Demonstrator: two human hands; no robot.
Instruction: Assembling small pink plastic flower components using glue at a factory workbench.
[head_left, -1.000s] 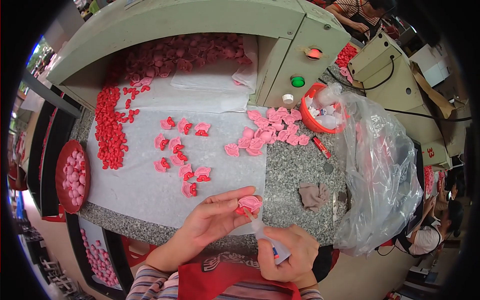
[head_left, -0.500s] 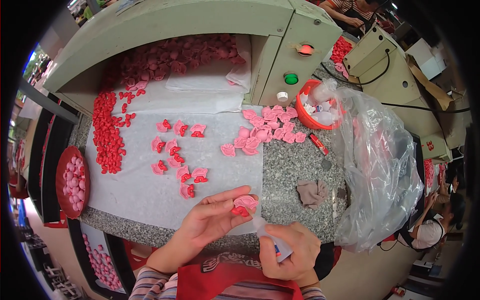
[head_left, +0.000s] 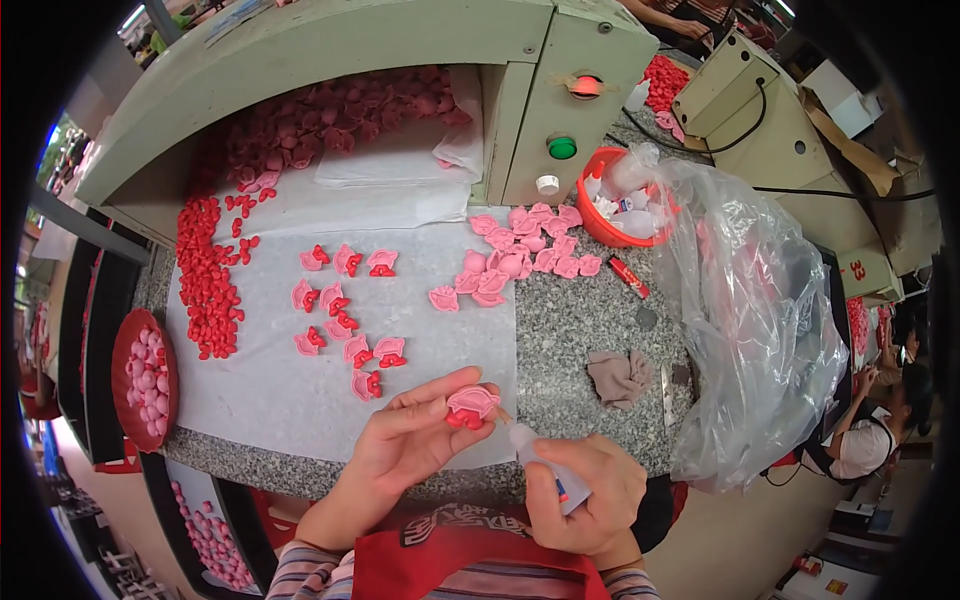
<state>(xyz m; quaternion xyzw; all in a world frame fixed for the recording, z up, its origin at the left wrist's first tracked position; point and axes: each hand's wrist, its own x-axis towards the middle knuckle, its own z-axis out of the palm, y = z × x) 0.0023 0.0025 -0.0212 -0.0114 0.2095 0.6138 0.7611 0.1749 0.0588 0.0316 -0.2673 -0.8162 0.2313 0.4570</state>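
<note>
Pink and soft-looking, the small moulded piece with a red bow (head_left: 471,405) is sitting pinched between the thumb and fingers of my left hand (head_left: 405,450), just over the near edge of the white paper sheet (head_left: 270,390). Its long axis is lying roughly left to right, bow side facing down toward me. My right hand (head_left: 590,490) is wrapped closed around a small clear glue bottle (head_left: 545,468), whose thin nozzle is pointing up and left, its tip almost touching the piece. Finished pink-and-red pieces (head_left: 345,310) are lying scattered farther out on the sheet, with bare paper between them and my hands. A crumpled grey rag (head_left: 620,378) is resting to the right on the speckled granite counter (head_left: 570,330), near the clear plastic bag (head_left: 760,310).
</note>
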